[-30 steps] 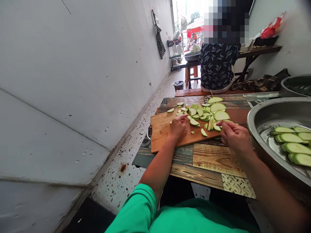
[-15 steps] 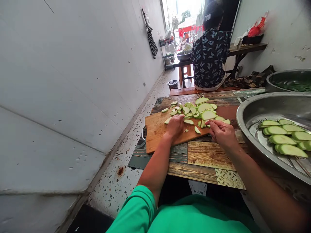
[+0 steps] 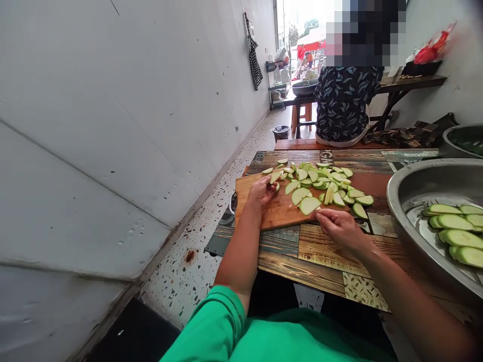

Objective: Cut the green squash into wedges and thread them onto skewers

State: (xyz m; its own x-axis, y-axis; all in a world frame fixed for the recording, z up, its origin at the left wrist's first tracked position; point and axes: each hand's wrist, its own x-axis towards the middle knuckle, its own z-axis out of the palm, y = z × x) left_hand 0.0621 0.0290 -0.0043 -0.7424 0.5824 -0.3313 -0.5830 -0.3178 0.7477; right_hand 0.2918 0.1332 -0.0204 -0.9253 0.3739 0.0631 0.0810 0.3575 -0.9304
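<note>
My right hand [image 3: 339, 226] pinches the near end of a thin wooden skewer with a few pale green-edged zucchini slices [image 3: 310, 205] threaded on it. The skewer slants up and left over the wooden cutting board [image 3: 249, 208]. At the board's left part, my left hand [image 3: 261, 192] is closed on a single zucchini slice [image 3: 275, 177], close to the skewer's far end. A loose heap of cut zucchini pieces [image 3: 334, 181] spreads over the back and right of the board and onto the table.
A large metal basin [image 3: 394, 201] at the right holds skewered zucchini slices [image 3: 458, 221]. Behind it is another basin [image 3: 453, 146]. The patchwork wooden table [image 3: 320, 246] stands beside a white wall [image 3: 113, 125]. Ahead, a person in a patterned shirt [image 3: 345, 105] sits facing away.
My left hand has picked up a zucchini slice. The skewer in my right hand has swung from pointing away to pointing left, nearer my left hand. The view has shifted left.
</note>
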